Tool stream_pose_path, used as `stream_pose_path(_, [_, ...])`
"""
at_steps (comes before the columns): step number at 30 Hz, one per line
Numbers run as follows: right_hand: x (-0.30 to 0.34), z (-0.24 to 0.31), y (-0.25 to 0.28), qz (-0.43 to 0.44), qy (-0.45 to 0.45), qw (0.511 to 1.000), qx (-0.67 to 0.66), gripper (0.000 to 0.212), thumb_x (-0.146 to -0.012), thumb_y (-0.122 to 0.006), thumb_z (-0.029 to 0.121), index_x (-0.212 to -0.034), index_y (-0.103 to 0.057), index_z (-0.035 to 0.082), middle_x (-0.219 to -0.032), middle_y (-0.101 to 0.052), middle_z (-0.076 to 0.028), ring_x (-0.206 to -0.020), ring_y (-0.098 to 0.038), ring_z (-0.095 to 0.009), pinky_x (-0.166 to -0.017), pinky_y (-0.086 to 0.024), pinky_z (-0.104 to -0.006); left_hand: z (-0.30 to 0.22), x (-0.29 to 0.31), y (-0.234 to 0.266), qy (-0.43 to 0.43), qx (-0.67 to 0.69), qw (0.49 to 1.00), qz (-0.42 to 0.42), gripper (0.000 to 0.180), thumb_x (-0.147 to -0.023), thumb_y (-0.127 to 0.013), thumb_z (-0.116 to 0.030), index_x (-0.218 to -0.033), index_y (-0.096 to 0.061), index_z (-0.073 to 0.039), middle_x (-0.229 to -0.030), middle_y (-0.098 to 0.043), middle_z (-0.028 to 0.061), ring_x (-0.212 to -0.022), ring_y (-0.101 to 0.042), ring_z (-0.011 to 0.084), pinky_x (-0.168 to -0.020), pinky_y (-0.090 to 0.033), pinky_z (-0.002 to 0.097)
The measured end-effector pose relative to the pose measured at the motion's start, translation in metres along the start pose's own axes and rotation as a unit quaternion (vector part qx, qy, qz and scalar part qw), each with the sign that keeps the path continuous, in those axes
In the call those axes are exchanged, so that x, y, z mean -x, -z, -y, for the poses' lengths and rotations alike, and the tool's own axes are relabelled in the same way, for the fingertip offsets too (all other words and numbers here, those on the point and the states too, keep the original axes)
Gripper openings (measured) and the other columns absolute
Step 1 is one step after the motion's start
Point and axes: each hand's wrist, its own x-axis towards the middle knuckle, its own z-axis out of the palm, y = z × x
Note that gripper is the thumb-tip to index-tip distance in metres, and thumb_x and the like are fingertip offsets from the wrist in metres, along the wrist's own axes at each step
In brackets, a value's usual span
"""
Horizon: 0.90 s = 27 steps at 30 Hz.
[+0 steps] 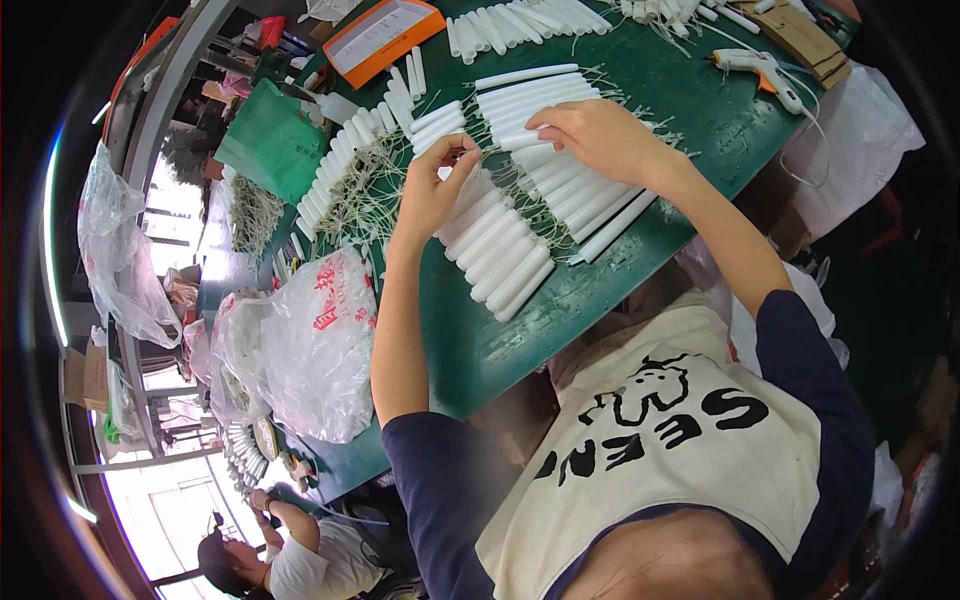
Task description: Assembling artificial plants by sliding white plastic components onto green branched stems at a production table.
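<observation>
Two rows of slim white tubes lie side by side on the green table in front of me, a left row [487, 240] and a right row [585, 195]. Thin pale wires [537, 215] trail from the tube ends between them. My left hand [432, 188] is at the upper part of the left row, thumb and fingertips pinched together; whatever sits in the pinch is too small to make out. Over the right row rests my right hand [603, 137], its fingers bent at the tubes. What its fingertips hold, if anything, is hidden.
More wired white tubes [345, 150] lie to the left, beside a green bag [272, 140]. An orange box [385, 42] and loose tubes [520, 25] are at the back. A glue gun [760, 72] lies far right. Plastic bags [325, 345] sit left; another person [300, 550] works beyond.
</observation>
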Motion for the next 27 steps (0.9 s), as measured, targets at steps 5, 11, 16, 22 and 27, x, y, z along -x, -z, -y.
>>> stream_pose_path(5, [-0.001,0.011,0.002,0.03,-0.06,0.998,-0.019,0.018,-0.085,-0.055,0.02,-0.093,-0.051,0.004,-0.093,-0.062,-0.012,-0.083,-0.06,-0.03,-0.07,-0.047,-0.0396,-0.001,0.001,-0.006,0.007,0.003,1.0,-0.012,0.017,-0.085,-0.06,-0.013,-0.095,-0.058,0.001,-0.081,-0.058,0.0003,-0.074,-0.049,0.0084,-0.071,-0.041,0.022])
stream_pose_path(11, [0.002,-0.001,-0.003,-0.014,0.033,0.999,0.027,0.021,-0.086,-0.055,0.019,-0.099,-0.05,0.004,-0.094,-0.059,-0.011,-0.083,-0.06,-0.029,-0.072,-0.047,-0.0363,-0.001,0.003,-0.009,-0.008,0.015,1.0,-0.017,0.016,-0.085,-0.06,-0.011,-0.096,-0.058,0.001,-0.082,-0.059,0.0006,-0.075,-0.049,0.0087,-0.071,-0.041,0.0224])
stream_pose_path(16, [0.001,-0.013,-0.005,0.031,0.06,0.997,0.044,0.019,-0.083,-0.056,0.016,-0.098,-0.05,0.005,-0.089,-0.061,-0.01,-0.077,-0.061,-0.027,-0.066,-0.048,-0.0374,-0.002,0.003,-0.009,-0.019,0.012,1.0,-0.013,0.016,-0.086,-0.06,-0.012,-0.095,-0.058,0.001,-0.082,-0.059,0.0006,-0.075,-0.049,0.0091,-0.071,-0.041,0.0227])
stream_pose_path(22, [0.0,0.014,-0.004,0.007,0.03,0.999,-0.038,0.024,-0.078,-0.061,0.014,-0.098,-0.05,0.006,-0.089,-0.06,-0.01,-0.077,-0.06,-0.028,-0.067,-0.047,-0.0368,0.002,0.003,-0.011,-0.095,-0.026,0.994,-0.043,0.015,-0.08,-0.064,-0.009,-0.092,-0.061,0.0,-0.085,-0.062,0.0049,-0.076,-0.053,0.0129,-0.07,-0.042,0.0245])
stream_pose_path(27, [-0.002,0.0,-0.009,-0.032,0.058,0.998,-0.019,0.026,-0.075,-0.064,0.013,-0.097,-0.051,0.006,-0.094,-0.059,-0.008,-0.083,-0.06,-0.028,-0.071,-0.048,-0.0373,-0.007,0.002,-0.011,-0.063,-0.076,0.991,-0.089,0.01,-0.079,-0.066,-0.004,-0.088,-0.067,-0.001,-0.086,-0.064,0.0043,-0.077,-0.057,0.01,-0.073,-0.045,0.0214])
